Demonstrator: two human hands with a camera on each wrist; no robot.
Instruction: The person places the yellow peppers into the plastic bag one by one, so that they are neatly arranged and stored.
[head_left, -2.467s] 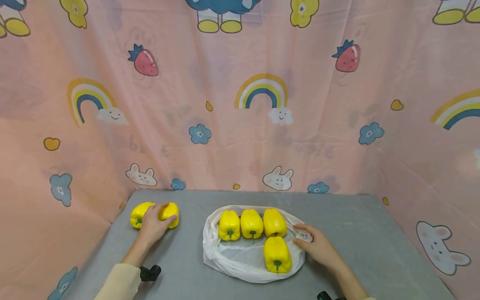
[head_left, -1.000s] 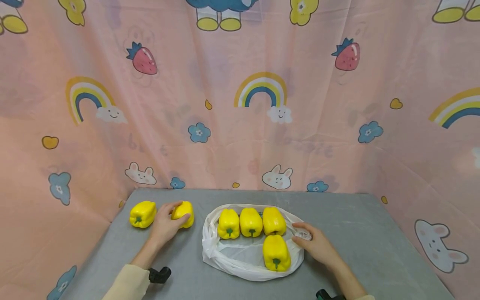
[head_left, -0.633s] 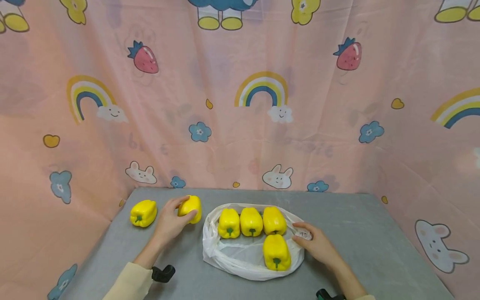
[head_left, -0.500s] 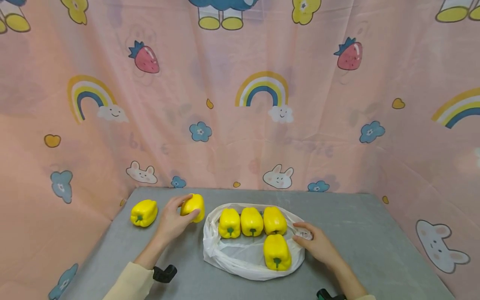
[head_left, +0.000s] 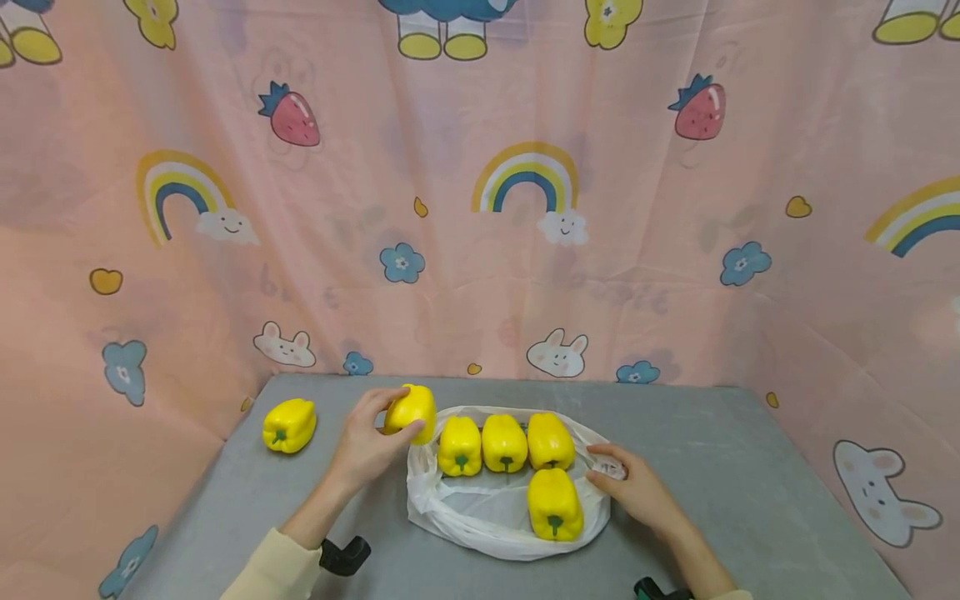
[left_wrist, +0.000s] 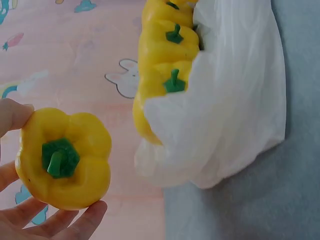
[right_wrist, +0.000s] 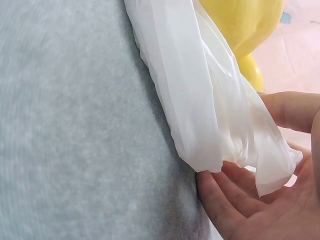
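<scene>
My left hand [head_left: 367,442] holds a yellow bell pepper [head_left: 414,414] between thumb and fingers, at the left rim of a white plastic bag [head_left: 427,492]. In the left wrist view that pepper [left_wrist: 92,160] has its green stem towards the camera. Inside the bag, three yellow peppers stand in a row, the middle pepper [head_left: 504,444] among them. A fourth-placed pepper [head_left: 555,506] lies in front of the row's right end. My right hand [head_left: 637,492] holds the bag's right edge; in the right wrist view the white plastic [right_wrist: 200,100] hangs between thumb and fingers.
One more yellow pepper [head_left: 289,426] lies on the grey table [head_left: 675,425] at the back left. A pink curtain [head_left: 480,317] with printed pictures hangs behind and along both sides. Black wrist mounts, such as the left one [head_left: 345,556], sit on both wrists.
My left hand has taken a pepper from beside the one at the back left and carried it right, up to the bag's rim. The right hand has stayed at the bag's right edge.
</scene>
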